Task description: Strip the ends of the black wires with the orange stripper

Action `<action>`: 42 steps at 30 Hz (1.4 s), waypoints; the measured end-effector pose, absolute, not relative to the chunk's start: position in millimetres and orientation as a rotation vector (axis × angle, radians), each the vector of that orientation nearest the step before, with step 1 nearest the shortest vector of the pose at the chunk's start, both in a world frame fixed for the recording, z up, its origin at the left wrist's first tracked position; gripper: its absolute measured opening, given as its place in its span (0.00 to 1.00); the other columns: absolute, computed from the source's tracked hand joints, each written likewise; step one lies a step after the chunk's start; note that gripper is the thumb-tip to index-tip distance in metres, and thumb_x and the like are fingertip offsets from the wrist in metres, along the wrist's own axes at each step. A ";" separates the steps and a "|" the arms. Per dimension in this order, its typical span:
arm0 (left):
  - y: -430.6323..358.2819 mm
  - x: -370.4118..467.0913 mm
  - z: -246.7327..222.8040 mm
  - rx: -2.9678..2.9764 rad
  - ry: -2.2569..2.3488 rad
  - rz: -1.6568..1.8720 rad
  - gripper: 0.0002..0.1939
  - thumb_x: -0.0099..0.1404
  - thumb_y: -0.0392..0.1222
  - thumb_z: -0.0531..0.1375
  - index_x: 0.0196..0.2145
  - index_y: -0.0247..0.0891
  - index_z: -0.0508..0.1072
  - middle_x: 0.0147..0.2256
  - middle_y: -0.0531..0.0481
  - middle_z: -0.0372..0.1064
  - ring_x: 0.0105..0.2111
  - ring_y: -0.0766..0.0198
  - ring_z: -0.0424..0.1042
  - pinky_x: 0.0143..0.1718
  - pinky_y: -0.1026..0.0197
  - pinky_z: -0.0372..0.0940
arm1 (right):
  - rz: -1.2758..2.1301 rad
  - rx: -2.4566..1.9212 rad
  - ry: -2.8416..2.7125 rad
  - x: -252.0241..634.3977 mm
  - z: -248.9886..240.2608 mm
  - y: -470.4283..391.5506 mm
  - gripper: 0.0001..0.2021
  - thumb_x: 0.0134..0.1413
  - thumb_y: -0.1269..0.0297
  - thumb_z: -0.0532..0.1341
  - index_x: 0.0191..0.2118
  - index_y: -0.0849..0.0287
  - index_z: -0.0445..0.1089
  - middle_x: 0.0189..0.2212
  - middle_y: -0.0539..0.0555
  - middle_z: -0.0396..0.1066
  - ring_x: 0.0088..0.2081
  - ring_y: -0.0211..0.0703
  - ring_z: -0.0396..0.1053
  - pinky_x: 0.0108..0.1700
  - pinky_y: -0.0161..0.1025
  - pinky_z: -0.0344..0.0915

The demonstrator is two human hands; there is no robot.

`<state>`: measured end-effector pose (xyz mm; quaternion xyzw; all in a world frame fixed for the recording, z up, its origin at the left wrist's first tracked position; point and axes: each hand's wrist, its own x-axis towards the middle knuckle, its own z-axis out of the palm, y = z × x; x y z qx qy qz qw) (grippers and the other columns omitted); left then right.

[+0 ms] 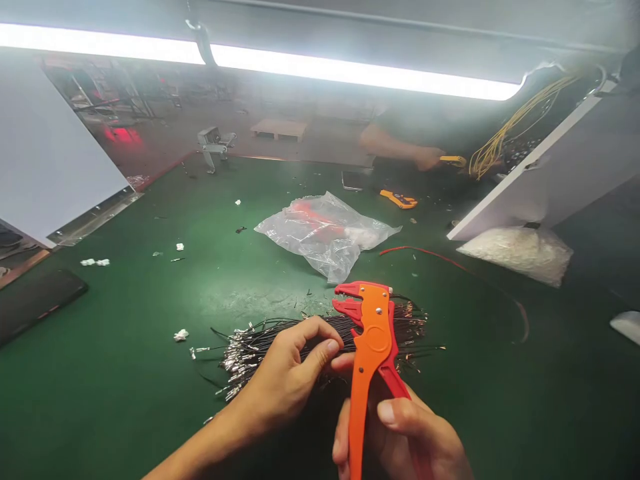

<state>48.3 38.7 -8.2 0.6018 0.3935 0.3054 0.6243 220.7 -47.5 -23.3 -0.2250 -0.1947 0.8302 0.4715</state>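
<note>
My right hand [420, 433] grips the handles of an orange and red wire stripper [373, 340], held upright with its jaws pointing left and apart. Beside the tool, my left hand [295, 367] has thumb and forefinger pinched together; what lies between them is hidden. Beneath both hands is a thick bundle of black wires [270, 330] on the green table. Metal terminals [235, 360] show at the bundle's left end, and bare copper-coloured tips [417, 317] at its right. The stripper covers part of the bundle.
Behind the bundle lies a clear plastic bag [325, 233] with red and white contents. A loose red wire [440, 259] curves to its right, near a full bag [520, 253]. Farther back are a yellow tool [399, 199], a phone [357, 180] and another person's hand [429, 159].
</note>
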 end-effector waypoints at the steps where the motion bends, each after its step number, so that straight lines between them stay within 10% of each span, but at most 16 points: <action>1: 38.9 47.6 -8.9 1.352 0.885 0.700 0.11 0.68 0.47 0.59 0.31 0.39 0.72 0.29 0.55 0.66 0.30 0.65 0.62 0.35 0.61 0.57 | 2.028 -0.552 -0.477 220.4 -23.6 -47.8 0.22 0.59 0.61 0.60 0.57 0.64 0.64 0.35 0.63 0.83 0.34 0.47 0.80 0.39 0.43 0.71; 15: 28.4 43.8 -22.0 0.879 0.744 0.777 0.17 0.56 0.56 0.71 0.28 0.41 0.74 0.50 0.50 0.61 0.53 0.57 0.66 0.52 0.57 0.60 | 1.989 -0.603 -0.468 217.2 -14.2 -49.0 0.27 0.56 0.57 0.62 0.60 0.64 0.66 0.32 0.61 0.82 0.32 0.47 0.79 0.37 0.42 0.70; 22: 35.3 39.0 -10.2 1.196 0.767 0.742 0.18 0.60 0.59 0.67 0.28 0.40 0.76 0.39 0.49 0.65 0.44 0.58 0.67 0.51 0.53 0.60 | 1.860 -0.677 -0.539 216.2 -10.8 -48.8 0.23 0.56 0.58 0.63 0.56 0.61 0.71 0.31 0.60 0.82 0.32 0.49 0.76 0.37 0.44 0.70; 42: 13.8 39.2 6.3 2.491 1.189 0.926 0.08 0.66 0.28 0.57 0.32 0.40 0.68 0.26 0.59 0.72 0.31 0.63 0.69 0.44 0.50 0.44 | 1.804 -0.758 -0.611 212.6 -9.5 -51.2 0.27 0.53 0.54 0.67 0.57 0.59 0.70 0.30 0.58 0.82 0.31 0.49 0.76 0.35 0.43 0.69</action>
